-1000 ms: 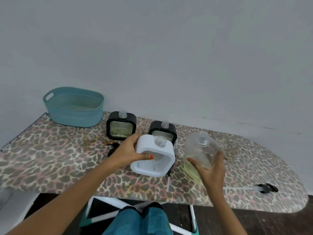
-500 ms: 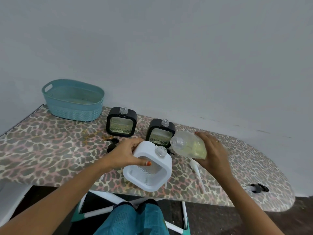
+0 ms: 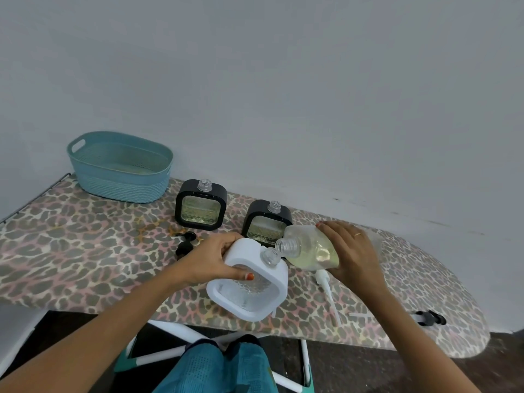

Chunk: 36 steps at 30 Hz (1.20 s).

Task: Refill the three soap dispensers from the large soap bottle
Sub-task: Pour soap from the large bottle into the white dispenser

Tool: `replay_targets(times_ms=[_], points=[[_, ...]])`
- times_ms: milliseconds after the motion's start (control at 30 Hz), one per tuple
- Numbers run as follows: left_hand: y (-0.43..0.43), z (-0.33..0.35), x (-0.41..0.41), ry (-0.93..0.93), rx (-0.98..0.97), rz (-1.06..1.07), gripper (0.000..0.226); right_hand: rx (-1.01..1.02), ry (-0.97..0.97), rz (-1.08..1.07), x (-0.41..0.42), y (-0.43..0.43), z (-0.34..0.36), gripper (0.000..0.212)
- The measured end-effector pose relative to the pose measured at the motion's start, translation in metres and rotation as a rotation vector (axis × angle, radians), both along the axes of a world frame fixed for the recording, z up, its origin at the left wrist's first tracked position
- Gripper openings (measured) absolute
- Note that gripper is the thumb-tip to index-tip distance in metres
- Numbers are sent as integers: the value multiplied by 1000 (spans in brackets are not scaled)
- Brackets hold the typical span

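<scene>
Your left hand (image 3: 211, 259) grips the white dispenser (image 3: 249, 290), tilted. Just above its neck, your right hand (image 3: 354, 251) holds the large soap bottle (image 3: 314, 251) tipped sideways. Behind the white dispenser stand the nearer black dispenser (image 3: 265, 222) and farther black dispenser (image 3: 200, 207).

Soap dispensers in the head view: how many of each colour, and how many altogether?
Black dispensers: 2
White dispenser: 1
Total: 3
</scene>
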<state>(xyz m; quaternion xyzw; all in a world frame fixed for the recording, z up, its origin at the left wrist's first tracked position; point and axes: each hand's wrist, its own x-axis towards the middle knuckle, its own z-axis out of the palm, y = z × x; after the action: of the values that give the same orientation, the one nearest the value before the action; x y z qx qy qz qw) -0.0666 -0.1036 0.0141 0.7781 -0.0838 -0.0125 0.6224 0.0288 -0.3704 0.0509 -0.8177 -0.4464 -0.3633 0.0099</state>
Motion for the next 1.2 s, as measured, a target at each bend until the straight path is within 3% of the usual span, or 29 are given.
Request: replay_targets(times_ms=[167, 433, 567, 767, 967, 1200], points=[[-3, 1, 1, 8, 10, -1, 49, -29, -54, 16, 4, -4, 2, 72], [-5, -4, 4, 12, 24, -5, 64, -94, -45, -4, 5, -7, 7, 85], [-5, -7, 5, 32, 36, -5, 76, -109, -52, -7, 5, -8, 9, 85], [-7, -7, 6, 26, 43, -8, 67, -138, -69, -10, 4, -8, 14, 83], [-7, -11, 8, 21, 52, -13, 84, -157, -68, -16, 6, -9, 15, 88], [-7, -13, 8, 15, 41, -10, 86, -163, -69, -19, 6, -10, 19, 90]])
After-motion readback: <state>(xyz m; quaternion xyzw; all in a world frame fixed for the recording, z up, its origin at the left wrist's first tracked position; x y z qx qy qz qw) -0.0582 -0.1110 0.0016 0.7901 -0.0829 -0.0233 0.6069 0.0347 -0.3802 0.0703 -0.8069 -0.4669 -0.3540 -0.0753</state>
